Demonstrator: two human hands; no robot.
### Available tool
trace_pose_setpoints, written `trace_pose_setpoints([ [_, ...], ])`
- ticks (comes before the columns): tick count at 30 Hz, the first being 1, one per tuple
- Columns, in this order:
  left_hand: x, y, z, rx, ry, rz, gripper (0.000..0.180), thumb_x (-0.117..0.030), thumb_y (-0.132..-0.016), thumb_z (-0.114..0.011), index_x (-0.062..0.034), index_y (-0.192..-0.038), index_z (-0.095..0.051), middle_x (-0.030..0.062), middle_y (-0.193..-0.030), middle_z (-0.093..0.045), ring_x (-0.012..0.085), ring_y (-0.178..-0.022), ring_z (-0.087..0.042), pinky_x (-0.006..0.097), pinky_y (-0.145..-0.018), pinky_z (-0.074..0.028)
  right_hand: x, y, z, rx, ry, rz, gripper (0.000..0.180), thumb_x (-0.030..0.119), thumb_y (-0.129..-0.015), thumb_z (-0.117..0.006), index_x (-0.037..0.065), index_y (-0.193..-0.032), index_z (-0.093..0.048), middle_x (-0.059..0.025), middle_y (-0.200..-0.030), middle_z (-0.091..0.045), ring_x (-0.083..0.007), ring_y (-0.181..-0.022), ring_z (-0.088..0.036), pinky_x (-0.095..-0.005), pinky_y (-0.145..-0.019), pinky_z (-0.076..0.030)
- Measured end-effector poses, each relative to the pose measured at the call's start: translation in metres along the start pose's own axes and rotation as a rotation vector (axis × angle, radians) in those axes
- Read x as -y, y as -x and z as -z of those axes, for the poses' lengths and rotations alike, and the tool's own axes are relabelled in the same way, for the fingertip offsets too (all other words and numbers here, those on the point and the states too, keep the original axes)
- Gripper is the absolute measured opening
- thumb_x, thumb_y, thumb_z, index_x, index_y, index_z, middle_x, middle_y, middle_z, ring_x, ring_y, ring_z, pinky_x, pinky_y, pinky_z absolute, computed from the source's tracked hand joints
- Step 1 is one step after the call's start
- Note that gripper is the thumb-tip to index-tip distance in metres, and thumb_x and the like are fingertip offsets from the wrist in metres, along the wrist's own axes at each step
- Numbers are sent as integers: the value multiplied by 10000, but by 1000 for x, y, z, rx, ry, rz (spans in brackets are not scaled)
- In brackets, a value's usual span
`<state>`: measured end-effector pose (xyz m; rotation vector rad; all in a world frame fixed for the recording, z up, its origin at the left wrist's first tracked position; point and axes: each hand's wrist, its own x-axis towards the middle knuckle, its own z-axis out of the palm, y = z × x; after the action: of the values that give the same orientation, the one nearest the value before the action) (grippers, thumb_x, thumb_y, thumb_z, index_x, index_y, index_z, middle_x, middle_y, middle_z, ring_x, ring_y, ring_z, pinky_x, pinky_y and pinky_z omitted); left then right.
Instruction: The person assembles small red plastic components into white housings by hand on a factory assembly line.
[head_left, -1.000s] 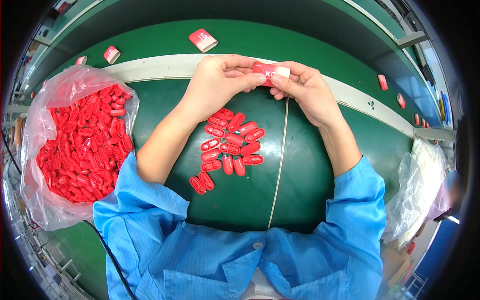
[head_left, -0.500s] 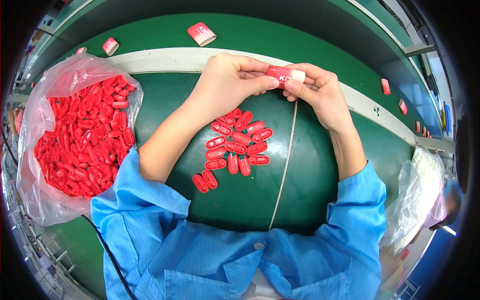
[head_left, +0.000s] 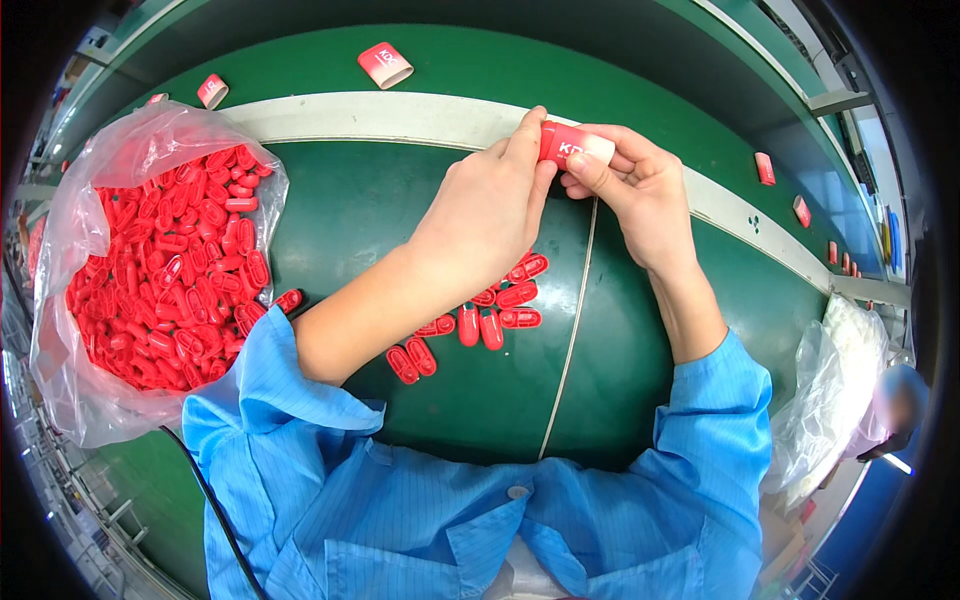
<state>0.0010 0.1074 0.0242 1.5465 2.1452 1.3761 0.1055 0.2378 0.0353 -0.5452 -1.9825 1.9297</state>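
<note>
A red-to-white plastic casing (head_left: 566,147) with rounded sides is held over the work surface's pale far edge. My right hand (head_left: 640,185) is closed on its white end, thumb in front and fingers behind. My left hand (head_left: 482,210) has its fingers stretched out, and their inner side presses against the casing's red end. Whatever lies between that hand and the casing is hidden. Loose red oval caps (head_left: 490,328) lie below my left hand, some with the hollow side up. My left hand and forearm cover part of this group.
A clear plastic bag (head_left: 75,300) full of red caps stands at left, one cap (head_left: 289,300) at its right edge. Beyond the pale edge strip (head_left: 330,118), similar casings (head_left: 386,65) lie on a green belt (head_left: 480,60). Another plastic bag (head_left: 840,370) with white contents is at right.
My left hand has gone from pinching the casing to pressing its red end with straightened fingers, covering more loose caps. The casings on the far belt have shifted left.
</note>
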Motion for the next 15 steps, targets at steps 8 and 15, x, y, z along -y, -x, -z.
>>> trace_pose_setpoints([
  [8,-9,2,-2,-2,-154,-49,395,-86,-874,-467,84,-1218,-371,253,-937,-574,406,-802,-581,448,-698,-479,-3,3,-3,-40,-76,135,245,47,-843,-614,-56,-1060,-567,-106,-936,-641,-118,-791,-618,-230,-713,-525],
  [15,18,-53,-3,159,465,185,322,-132,-904,-503,42,-1174,-527,85,-962,-640,115,-852,-610,249,-794,-468,-5,-27,24,-117,377,198,377,293,-821,-656,-3,-1051,-613,-113,-919,-651,-146,-803,-632,-264,-685,-500],
])
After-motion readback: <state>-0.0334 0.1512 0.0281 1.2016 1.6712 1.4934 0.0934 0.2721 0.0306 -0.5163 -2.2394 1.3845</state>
